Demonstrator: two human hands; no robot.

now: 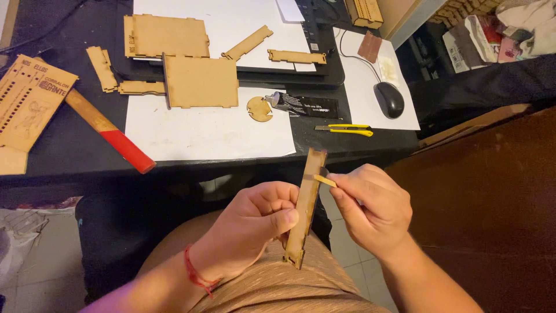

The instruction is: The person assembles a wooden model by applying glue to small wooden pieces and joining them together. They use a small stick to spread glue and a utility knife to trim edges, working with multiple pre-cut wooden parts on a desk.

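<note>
Head cam looks down at a lap in front of a black desk (69, 145). Going left to right: the left hand (255, 229) is clenched around a long notched wooden strip (305, 203), thumb pressed on its face about halfway down, so the strip stands nearly upright, with its top end poking well above the grip and its notched bottom end just below it, over the thigh. The right hand (370, 206) pinches a small thin wooden sliver (324, 180) between fingertips, its tip touching the strip's right edge near the top.

Count on the desk, left to right: one printed wood panel (29, 98) at the left edge, one red-tipped hammer handle (110, 130), two big flat panels (191, 64), one round slotted disc (259, 108), one black glue tube (304, 105), one yellow utility knife (344, 130), and one black mouse (389, 98) toward the right edge.
</note>
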